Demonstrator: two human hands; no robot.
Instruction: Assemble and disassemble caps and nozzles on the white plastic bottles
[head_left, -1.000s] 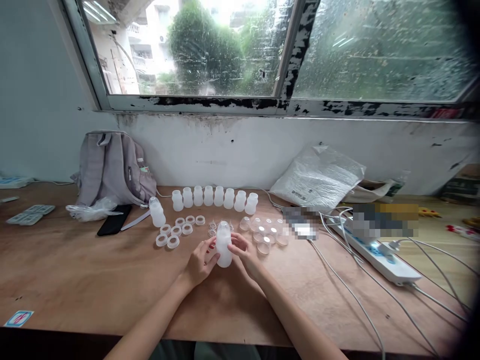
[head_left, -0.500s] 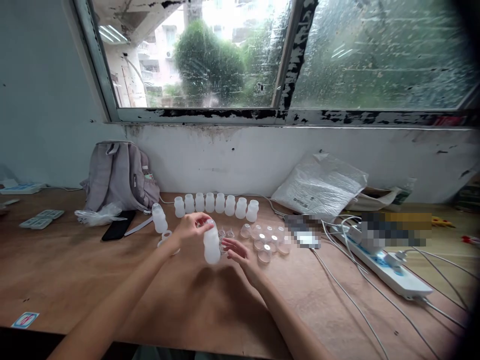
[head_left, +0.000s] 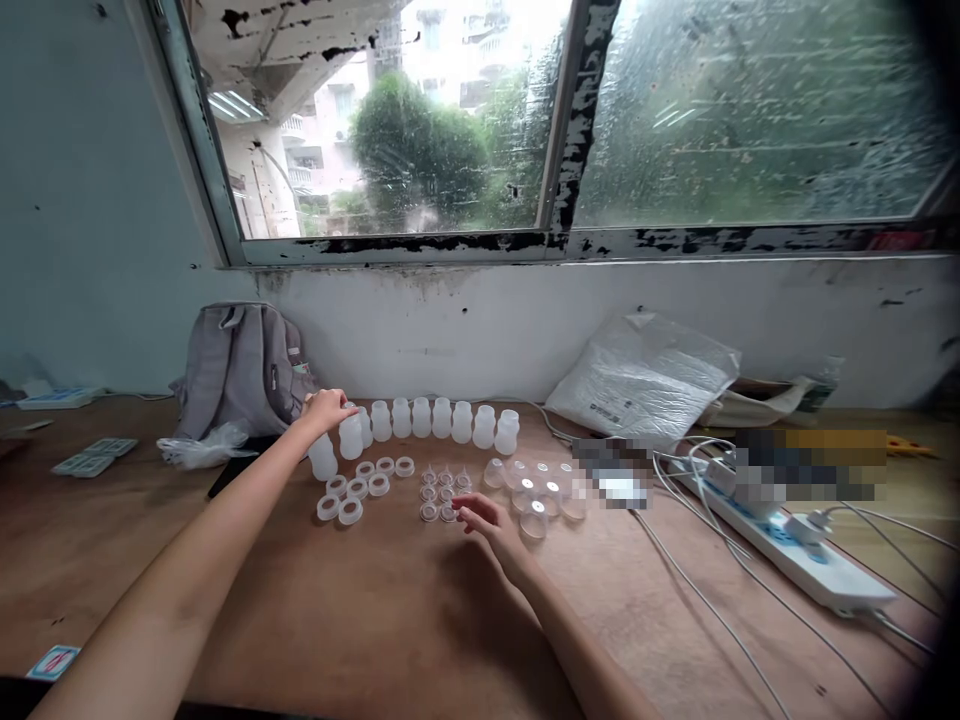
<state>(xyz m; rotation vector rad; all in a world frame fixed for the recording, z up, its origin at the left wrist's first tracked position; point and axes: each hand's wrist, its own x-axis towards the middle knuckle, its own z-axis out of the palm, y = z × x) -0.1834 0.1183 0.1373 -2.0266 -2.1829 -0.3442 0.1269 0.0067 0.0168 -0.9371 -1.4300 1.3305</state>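
Observation:
My left hand (head_left: 324, 408) reaches far out and grips the top of a white plastic bottle (head_left: 350, 438), held just above or on the table beside another capped bottle (head_left: 323, 457). A row of several open white bottles (head_left: 442, 420) stands along the back. My right hand (head_left: 484, 520) rests on the wooden table (head_left: 390, 620) with fingers loosely curled and empty, its fingertips next to several small clear teats (head_left: 439, 492). White screw rings (head_left: 360, 488) lie left of them, clear dome caps (head_left: 536, 490) right of them.
A grey backpack (head_left: 238, 368) and a black phone stand at the back left, with a plastic bag (head_left: 191, 447). A white bag (head_left: 645, 375), a power strip (head_left: 795, 545) and trailing cables (head_left: 697, 590) lie at the right. The wall and window are behind.
My left hand has carried the assembled bottle from the table's middle to the far left, beside the other capped bottle. My right hand let go and dropped to the table.

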